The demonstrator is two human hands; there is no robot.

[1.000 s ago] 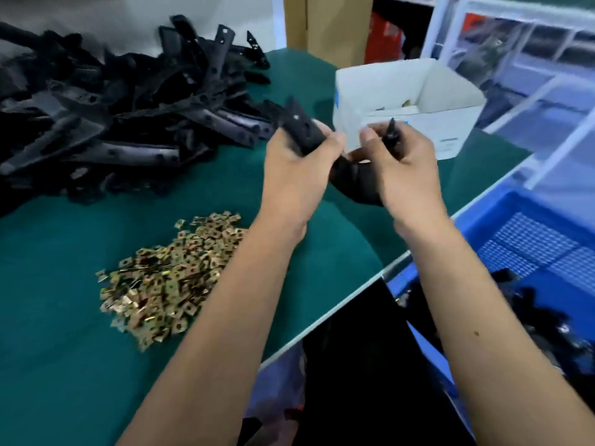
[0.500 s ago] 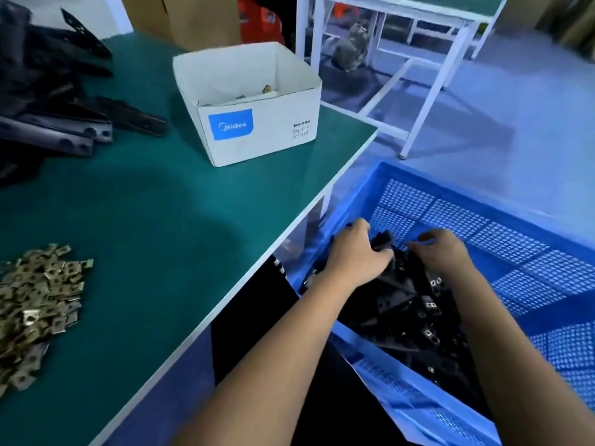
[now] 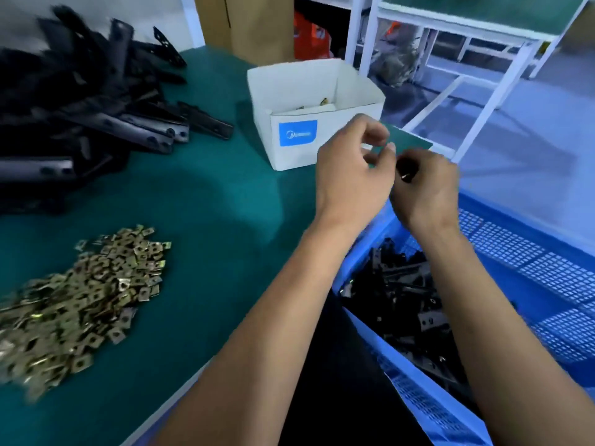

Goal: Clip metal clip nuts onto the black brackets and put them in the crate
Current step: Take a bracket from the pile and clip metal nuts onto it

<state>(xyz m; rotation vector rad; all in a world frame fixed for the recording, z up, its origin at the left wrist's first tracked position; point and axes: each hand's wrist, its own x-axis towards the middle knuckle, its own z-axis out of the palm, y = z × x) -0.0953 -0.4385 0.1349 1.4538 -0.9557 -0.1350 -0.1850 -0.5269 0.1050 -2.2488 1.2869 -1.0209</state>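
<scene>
A heap of black brackets [image 3: 80,114] lay at the far left of the green surface [image 3: 209,204], and a pile of brass-coloured clip nuts [image 3: 80,304] lay nearer, well apart from it. More brackets fitted with clips [image 3: 409,304] filled the near end of the blue crate [image 3: 531,268] beside the surface. Both hands hovered together over the surface edge. The left hand [image 3: 351,169] was loosely curled and gripped nothing visible. The right hand [image 3: 425,188] curled round a small dark piece [image 3: 406,169], too blurred to identify. A white box [image 3: 309,117] stood just beyond them.
</scene>
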